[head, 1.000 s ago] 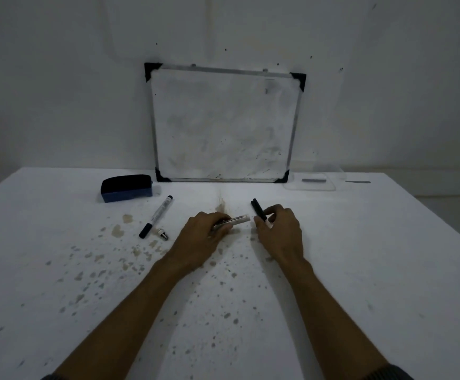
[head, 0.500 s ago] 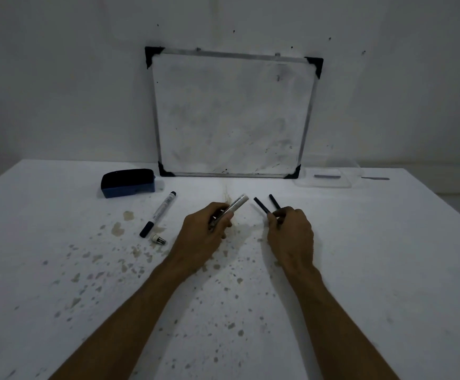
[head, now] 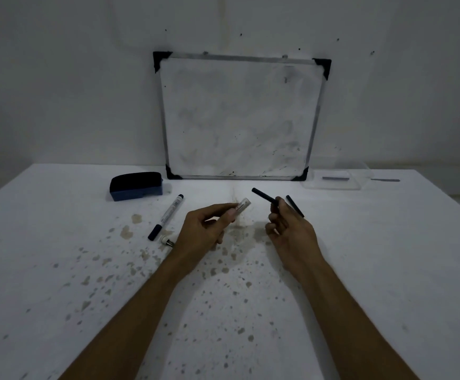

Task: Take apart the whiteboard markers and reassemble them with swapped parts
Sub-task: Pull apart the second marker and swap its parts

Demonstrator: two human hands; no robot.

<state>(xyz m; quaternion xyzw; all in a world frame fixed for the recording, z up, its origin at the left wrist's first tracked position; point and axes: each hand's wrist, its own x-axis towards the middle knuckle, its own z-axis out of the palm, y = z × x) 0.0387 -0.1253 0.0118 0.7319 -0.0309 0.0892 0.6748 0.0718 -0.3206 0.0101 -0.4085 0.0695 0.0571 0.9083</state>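
Holding parts: a person works over a stained white table (head: pixel 387 270), both hands raised just above it, a marker in pieces between them.
Whiteboard (head: pixel 240 119): leans on the wall at the table's far edge, smeared; nothing legible on it.
Eraser (head: pixel 136 185): dark, left of the board, clear of the work.
Left hand (head: pixel 204 229): fingers curled round a pale marker barrel (head: pixel 242 206), its open end pointing toward the other hand; how much barrel lies inside the fist is hidden.
Right hand (head: pixel 289 229): fingertips pinching a thin black ink stick (head: pixel 264 198), the remaining fingers loosely bent.
Second black stick (head: pixel 295 205): just behind that hand; whether it lies on the table or is held cannot be told.
Spare marker (head: pixel 167 216): whole barrel with a dark end, flat on the table to the left, a small detached tip piece (head: pixel 167 240) beside it.
Risk, misalignment: stick and barrel sit apart and at an angle; a skewed push would likely jam or bend the stick.
Risk, mix-up: two near-identical black sticks invite a wrong swap.
Risk, ink: bare fingers on the stick could smear.
Far right: a clear tray (head: pixel 333 182), contents too dim to name.
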